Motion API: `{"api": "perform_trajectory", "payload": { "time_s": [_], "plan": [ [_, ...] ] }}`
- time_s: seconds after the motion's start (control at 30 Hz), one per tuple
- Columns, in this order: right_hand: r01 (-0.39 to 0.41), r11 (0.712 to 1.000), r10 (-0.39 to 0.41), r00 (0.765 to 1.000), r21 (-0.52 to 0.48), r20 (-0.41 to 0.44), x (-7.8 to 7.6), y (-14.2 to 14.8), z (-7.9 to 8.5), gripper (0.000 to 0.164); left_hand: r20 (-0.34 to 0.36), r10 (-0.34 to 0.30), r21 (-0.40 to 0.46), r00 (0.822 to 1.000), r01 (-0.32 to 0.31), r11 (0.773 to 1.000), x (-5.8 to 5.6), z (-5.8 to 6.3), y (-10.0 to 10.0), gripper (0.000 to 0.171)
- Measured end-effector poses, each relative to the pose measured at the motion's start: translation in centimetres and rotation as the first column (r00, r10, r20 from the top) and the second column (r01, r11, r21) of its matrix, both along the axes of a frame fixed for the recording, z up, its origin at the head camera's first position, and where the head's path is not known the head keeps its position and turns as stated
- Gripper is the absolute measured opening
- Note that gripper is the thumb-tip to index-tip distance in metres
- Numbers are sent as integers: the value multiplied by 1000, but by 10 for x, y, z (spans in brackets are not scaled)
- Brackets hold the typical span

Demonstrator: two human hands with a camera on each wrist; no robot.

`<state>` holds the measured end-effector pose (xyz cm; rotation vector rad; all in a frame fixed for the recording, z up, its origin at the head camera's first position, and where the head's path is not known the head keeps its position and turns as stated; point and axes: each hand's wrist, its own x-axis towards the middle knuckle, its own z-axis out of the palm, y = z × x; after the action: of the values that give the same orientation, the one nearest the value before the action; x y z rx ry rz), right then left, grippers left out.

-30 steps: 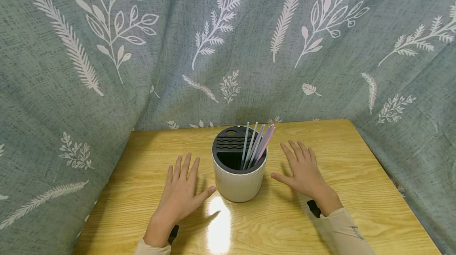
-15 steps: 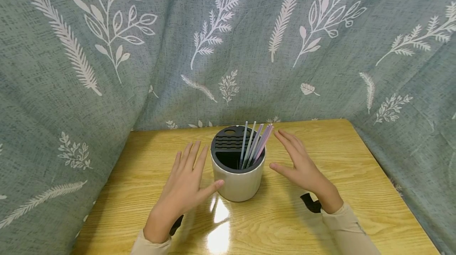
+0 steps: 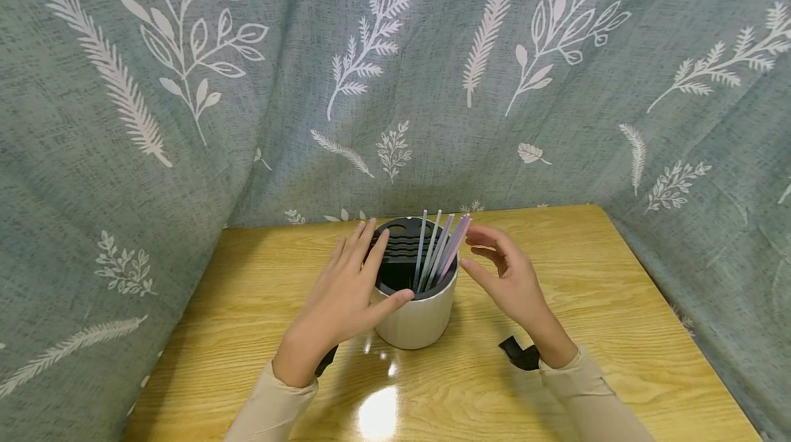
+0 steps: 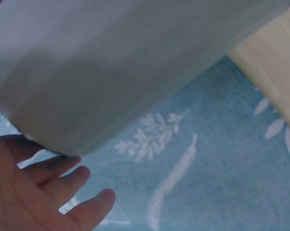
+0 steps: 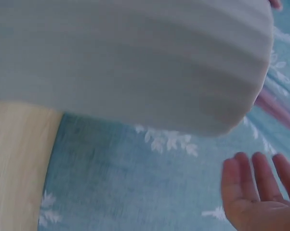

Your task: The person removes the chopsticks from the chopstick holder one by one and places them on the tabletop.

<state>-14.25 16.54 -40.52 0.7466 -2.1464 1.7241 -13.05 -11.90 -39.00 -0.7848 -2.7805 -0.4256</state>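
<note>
A white ribbed round holder (image 3: 413, 324) with a dark slotted top (image 3: 406, 247) stands upright on the table. Several thin straws (image 3: 441, 250), bluish, whitish, purple and pink, lean to the right out of its front opening. My left hand (image 3: 346, 291) is at the holder's left side by the rim, fingers spread and extended; whether it touches is unclear. To the right, my right hand (image 3: 509, 281) bends its fingers close to the pink straws, with nothing seen in its grasp. In the right wrist view its fingers (image 5: 260, 178) are apart from the holder's wall.
The wooden table (image 3: 605, 305) extends to both sides of the holder. A grey-green curtain (image 3: 432, 119) with white leaf prints hangs behind it and along both sides. Each wrist carries a black strap piece (image 3: 520, 354).
My left hand has moved right and forward up to the holder's rim. The right hand has come left toward the straws, its fingers now more bent. Holder and straws have stayed in place.
</note>
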Motion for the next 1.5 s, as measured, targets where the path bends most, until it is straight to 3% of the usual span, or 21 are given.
{"api": "perform_trajectory", "payload": {
  "time_s": [0.17,0.33,0.77,1.0,1.2,1.43,1.5],
  "plan": [
    [-4,989,9,1000,-150,29,2,-11,2,43,35,-12,-11,999,12,1000,-7,1,9,100],
    [-9,986,16,999,-166,39,2,-19,3,41,72,0,-27,997,2,1000,-9,-2,12,102],
    [66,980,-64,998,-188,18,0,-24,5,36,85,25,-41,996,-21,999,-7,-2,17,106],
    [22,959,-36,998,-282,-44,-8,-19,25,35,98,27,-48,995,-22,999,-8,-3,18,105],
    [-44,905,-24,988,-423,-155,-18,-6,70,34,109,28,-60,994,-21,998,-8,-3,18,105],
    [-102,746,-53,976,-658,-211,-21,19,121,34,109,32,-75,994,-23,997,-8,-3,19,105],
    [-67,749,-70,981,-660,-179,-23,29,123,35,107,30,-75,994,-22,997,-8,-3,19,105]
  ]
}}
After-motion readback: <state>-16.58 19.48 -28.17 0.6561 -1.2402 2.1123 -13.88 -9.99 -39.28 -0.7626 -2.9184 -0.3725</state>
